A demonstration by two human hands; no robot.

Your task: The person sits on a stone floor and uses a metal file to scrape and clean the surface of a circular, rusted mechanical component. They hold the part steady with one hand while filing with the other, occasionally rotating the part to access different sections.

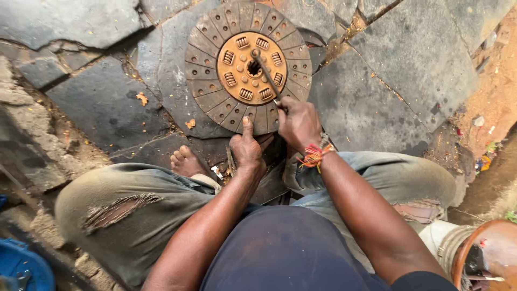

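A round rusty clutch disc [210, 81] with an orange-brown hub lies flat on dark stone slabs ahead of me. My right hand [297, 123] grips the near end of a thin metal tool [265, 73]; its far tip rests at the toothed centre hole of the hub. My left hand [246, 146] presses down at the disc's near edge, thumb pointing onto the rim. A red and orange thread band circles my right wrist.
My bare left foot [186, 160] rests on the slabs just left of my hands. Cracked stone paving [409, 59] surrounds the disc. A blue container [21, 267] sits at bottom left, a rusty round vessel [484, 253] at bottom right.
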